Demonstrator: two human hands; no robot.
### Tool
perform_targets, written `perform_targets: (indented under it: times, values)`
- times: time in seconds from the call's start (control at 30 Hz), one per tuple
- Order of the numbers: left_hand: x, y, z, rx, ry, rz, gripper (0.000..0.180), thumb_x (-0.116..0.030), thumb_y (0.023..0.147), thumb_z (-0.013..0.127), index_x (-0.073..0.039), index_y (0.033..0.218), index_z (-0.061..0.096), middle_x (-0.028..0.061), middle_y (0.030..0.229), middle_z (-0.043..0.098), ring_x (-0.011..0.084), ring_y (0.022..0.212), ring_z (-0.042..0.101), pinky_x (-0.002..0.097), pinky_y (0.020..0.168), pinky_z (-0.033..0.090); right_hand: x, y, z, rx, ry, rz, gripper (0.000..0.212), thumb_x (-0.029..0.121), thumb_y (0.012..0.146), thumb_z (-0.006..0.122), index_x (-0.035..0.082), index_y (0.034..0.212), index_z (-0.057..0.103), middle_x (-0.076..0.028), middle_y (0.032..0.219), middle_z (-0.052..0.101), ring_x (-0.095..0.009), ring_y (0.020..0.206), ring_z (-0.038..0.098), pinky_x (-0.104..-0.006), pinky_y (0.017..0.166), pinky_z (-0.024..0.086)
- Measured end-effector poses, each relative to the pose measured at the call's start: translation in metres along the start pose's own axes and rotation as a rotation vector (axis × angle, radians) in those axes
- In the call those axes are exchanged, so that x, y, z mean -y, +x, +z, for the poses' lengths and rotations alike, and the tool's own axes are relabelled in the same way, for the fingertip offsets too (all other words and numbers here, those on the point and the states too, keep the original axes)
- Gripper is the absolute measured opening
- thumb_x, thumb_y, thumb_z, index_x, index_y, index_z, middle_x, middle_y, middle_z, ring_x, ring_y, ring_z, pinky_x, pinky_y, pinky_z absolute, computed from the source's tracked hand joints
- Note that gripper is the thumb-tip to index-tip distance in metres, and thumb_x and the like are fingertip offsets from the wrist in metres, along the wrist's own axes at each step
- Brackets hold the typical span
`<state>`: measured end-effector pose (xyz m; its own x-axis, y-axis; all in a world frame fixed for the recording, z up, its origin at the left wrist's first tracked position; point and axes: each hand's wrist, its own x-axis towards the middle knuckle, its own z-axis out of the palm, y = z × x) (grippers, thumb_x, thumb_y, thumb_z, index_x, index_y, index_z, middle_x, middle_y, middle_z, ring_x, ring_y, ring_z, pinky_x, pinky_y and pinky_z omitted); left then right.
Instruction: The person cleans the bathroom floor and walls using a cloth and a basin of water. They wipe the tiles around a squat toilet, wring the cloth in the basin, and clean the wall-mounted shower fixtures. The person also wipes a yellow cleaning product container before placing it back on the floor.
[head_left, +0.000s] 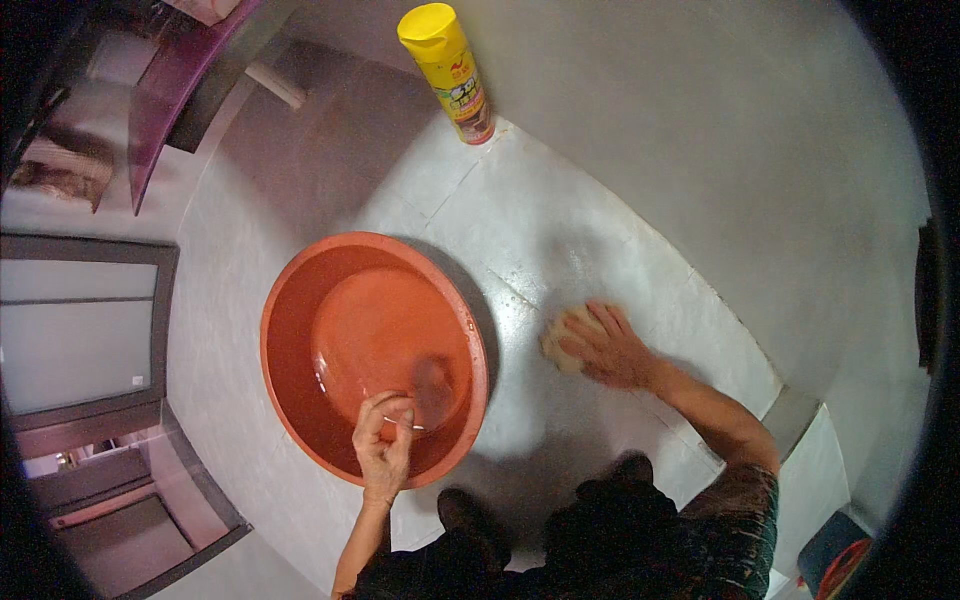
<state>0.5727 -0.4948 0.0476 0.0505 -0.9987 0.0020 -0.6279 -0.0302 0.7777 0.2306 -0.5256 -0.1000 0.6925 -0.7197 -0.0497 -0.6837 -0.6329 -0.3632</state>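
Observation:
An orange-red plastic basin (283, 300) with clear water in it stands on the tiled floor at the centre left. Over its near rim is my left hand (385, 440), fingers curled in a pinch on a small thin white thing, too small to name. My right hand (615, 350) lies spread over a pale yellowish cloth (562, 342), pressing it to the floor to the right of the basin. The cloth is partly hidden under the palm and slightly blurred.
A yellow spray can (455, 80) stands upright by the far wall. Shelving with a purple edge (165, 95) and grey-framed doors (85, 325) line the left. My dark shoes (465, 515) are close to the basin. A dark and red object (838, 560) sits at lower right.

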Motion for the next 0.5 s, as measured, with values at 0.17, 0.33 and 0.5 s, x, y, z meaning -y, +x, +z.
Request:
perform_targets:
  times: [0.17,0.33,0.5]
  values:
    - [0.005,-0.002,0.001,0.066,-0.055,-0.064,0.011,-0.001,0.080,0.062,-0.001,0.091,0.063,0.0111,0.096,0.061,0.0227,0.091,0.059,0.0311,0.081,0.046,0.012,-0.040,-0.007,0.113,-0.067,-0.091,0.061,0.031,0.072,0.065,0.027,0.129,0.044,-0.005,0.142,0.031,-0.036,0.128,0.026,-0.0496,0.104,0.023]
    - [0.013,-0.007,-0.006,0.052,-0.006,-0.067,0.010,-0.001,0.081,0.061,-0.001,0.091,0.063,0.0113,0.095,0.061,0.0220,0.089,0.059,0.0309,0.080,0.046,-0.020,0.077,0.002,-0.243,-0.142,-0.012,0.046,0.028,0.074,0.060,0.026,0.120,0.054,-0.002,0.135,0.040,-0.032,0.122,0.035,-0.0450,0.100,0.028]
    - [0.013,-0.014,-0.020,0.013,0.034,-0.105,0.009,-0.001,0.081,0.061,-0.001,0.090,0.063,0.0112,0.095,0.061,0.0217,0.089,0.058,0.0306,0.079,0.046,-0.038,0.231,0.022,-0.573,-0.131,0.097,0.042,0.024,0.075,0.059,0.026,0.117,0.055,-0.001,0.132,0.043,-0.035,0.117,0.036,-0.0531,0.095,0.028]
